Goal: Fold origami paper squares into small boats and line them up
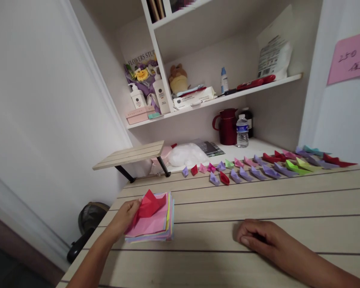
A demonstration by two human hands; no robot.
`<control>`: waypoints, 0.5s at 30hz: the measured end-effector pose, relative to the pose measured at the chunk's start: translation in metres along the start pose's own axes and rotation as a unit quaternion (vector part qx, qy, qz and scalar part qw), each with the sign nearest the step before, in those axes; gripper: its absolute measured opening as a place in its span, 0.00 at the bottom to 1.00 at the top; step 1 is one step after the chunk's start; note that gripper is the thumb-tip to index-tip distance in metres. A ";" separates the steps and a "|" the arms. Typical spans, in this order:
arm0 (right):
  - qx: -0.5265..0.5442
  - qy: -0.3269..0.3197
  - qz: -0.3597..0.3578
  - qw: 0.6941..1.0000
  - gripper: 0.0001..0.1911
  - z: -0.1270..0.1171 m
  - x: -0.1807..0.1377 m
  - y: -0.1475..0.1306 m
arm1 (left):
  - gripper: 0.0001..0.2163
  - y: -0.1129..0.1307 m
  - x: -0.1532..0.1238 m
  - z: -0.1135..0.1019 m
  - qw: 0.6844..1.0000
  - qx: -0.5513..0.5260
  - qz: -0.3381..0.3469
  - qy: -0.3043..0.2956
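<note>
My left hand (126, 216) is closed on the edge of a red folded paper boat (150, 204), held over a stack of coloured paper sheets (156, 224). A pink sheet tops the stack, with yellow, blue and lilac edges showing below it. Loosely curled, my right hand (256, 238) rests on the wooden table, apart from the paper. Its fingers bend inward under the palm, and nothing shows in them. Rows of small folded paper boats (258, 173) in lilac, red, pink and green stand along the table's back edge.
A small raised wooden stand (132, 154) on black legs is at the table's back left. Behind the boats are a white plastic bag (187, 155), a dark red jug (228, 126) and a water bottle (242, 131). Shelves (216, 100) with bottles rise above.
</note>
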State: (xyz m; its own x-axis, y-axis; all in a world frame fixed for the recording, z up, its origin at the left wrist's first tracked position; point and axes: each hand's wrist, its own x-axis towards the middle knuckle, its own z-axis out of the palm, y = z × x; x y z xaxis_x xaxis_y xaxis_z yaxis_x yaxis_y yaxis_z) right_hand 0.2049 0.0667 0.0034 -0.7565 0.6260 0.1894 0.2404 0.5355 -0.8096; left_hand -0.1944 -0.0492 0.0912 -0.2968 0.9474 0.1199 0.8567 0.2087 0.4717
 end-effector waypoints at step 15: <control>0.232 0.144 0.058 0.960 0.23 -0.027 0.001 -0.001 | 0.08 0.132 -0.040 0.024 0.860 0.216 0.403 0.225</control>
State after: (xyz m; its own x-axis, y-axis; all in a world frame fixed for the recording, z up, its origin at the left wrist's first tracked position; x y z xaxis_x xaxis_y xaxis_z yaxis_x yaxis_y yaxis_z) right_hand 0.2200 0.0821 0.0190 -0.5247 0.8331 0.1748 -0.0352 0.1839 -0.9823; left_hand -0.0597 -0.0537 0.1279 0.4165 0.6568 0.6286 0.9091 -0.3084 -0.2801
